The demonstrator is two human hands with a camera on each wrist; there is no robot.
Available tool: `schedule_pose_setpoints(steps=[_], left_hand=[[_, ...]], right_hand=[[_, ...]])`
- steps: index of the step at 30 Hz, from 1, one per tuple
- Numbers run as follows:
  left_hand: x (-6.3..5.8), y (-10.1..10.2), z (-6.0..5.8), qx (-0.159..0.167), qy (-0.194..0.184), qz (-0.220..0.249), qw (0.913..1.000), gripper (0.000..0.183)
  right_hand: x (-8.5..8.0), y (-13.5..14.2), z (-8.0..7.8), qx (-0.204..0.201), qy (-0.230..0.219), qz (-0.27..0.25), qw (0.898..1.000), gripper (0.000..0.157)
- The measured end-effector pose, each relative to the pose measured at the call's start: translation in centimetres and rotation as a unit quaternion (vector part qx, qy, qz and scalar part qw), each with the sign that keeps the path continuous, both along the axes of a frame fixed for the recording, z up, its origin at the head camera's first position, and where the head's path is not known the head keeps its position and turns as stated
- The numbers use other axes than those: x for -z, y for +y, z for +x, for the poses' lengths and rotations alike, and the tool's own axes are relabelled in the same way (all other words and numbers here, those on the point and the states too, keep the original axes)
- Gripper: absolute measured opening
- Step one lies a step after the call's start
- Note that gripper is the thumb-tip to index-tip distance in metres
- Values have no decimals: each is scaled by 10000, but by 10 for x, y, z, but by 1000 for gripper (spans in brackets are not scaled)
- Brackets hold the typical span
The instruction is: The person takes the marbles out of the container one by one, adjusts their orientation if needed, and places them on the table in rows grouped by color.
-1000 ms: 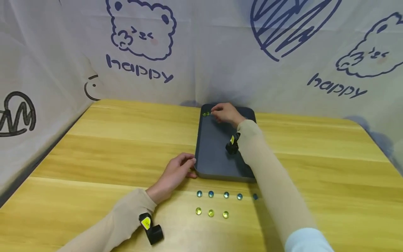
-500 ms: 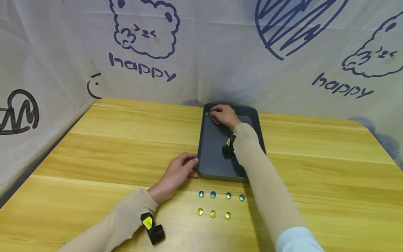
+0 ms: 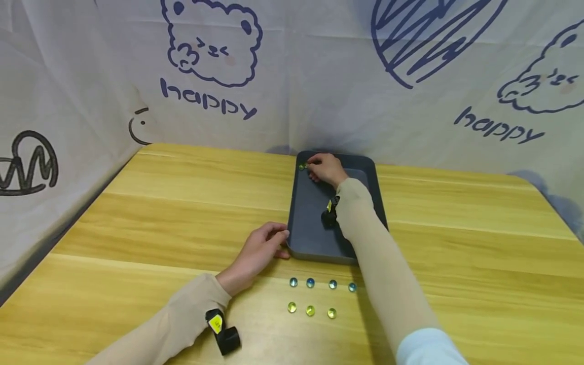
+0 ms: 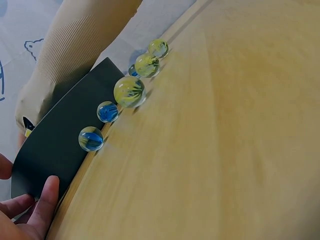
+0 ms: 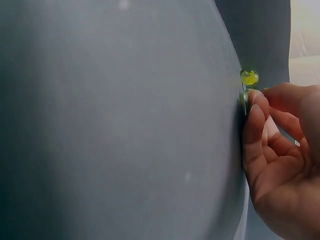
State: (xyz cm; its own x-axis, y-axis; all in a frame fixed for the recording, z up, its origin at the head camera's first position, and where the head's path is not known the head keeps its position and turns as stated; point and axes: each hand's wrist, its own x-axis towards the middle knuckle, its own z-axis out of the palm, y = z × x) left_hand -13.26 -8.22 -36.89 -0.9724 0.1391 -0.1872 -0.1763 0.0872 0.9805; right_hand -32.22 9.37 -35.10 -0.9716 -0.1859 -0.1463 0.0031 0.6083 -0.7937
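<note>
My right hand (image 3: 327, 168) is inside the dark grey tray (image 3: 310, 230), near its far left corner. Thumb and fingertips pinch a small green-tinted marble (image 5: 244, 97), mostly covered by the fingers. Right beside it in that corner sits a yellow-green marble (image 5: 249, 77). At the tray's near left corner, my left hand (image 3: 255, 253) touches the outer wall with relaxed fingers. On the table in front of the tray lie a row of several blue marbles (image 3: 310, 283) and a row of three yellow-green marbles (image 3: 310, 311).
The wooden table (image 3: 182, 213) extends on both sides of the tray. A white cloth (image 3: 328, 101) with drawings hangs behind it, close to the tray's far edge. My right sleeve (image 3: 378, 253) passes over the tray's right side.
My right forearm has swung slightly left while the hand stays at the far left corner. The sleeve now hides the rightmost blue marble. The left hand keeps its place; the view has shifted slightly.
</note>
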Motion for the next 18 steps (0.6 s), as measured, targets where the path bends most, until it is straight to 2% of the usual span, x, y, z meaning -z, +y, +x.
schedule_pose_setpoints(steps=[18], left_hand=[[1,1,1,-57,0,-96,9999,33]], right_hand=[[2,-9,1,-178,302,757,9965,29]])
